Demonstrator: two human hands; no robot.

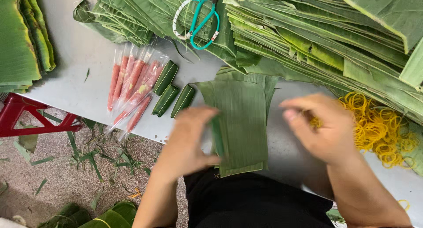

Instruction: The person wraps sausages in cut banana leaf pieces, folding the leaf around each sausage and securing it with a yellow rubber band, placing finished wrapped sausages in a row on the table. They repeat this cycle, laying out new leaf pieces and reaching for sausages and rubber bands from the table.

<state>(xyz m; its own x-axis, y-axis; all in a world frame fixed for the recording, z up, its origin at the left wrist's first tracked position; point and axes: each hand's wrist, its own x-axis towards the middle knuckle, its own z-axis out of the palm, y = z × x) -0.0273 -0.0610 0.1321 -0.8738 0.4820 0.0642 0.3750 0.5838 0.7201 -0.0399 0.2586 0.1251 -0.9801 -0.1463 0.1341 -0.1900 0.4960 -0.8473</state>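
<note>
Left hand (187, 142) pinches the leaf strip (240, 122), long axis running away from the person; right hand (324, 126) loosely curled, empty.

Three wrapped green rolls (175, 93) — one pair of teal-handled scissors (197, 21) — two hands.

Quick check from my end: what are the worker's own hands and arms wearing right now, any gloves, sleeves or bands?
Nothing on them. The left hand and right hand are bare, no gloves, and no rings or bands that I can make out, though both are motion-blurred. Both forearms are bare too: no sleeves or watch in view. Dark clothing shows below, between the arms.
</note>
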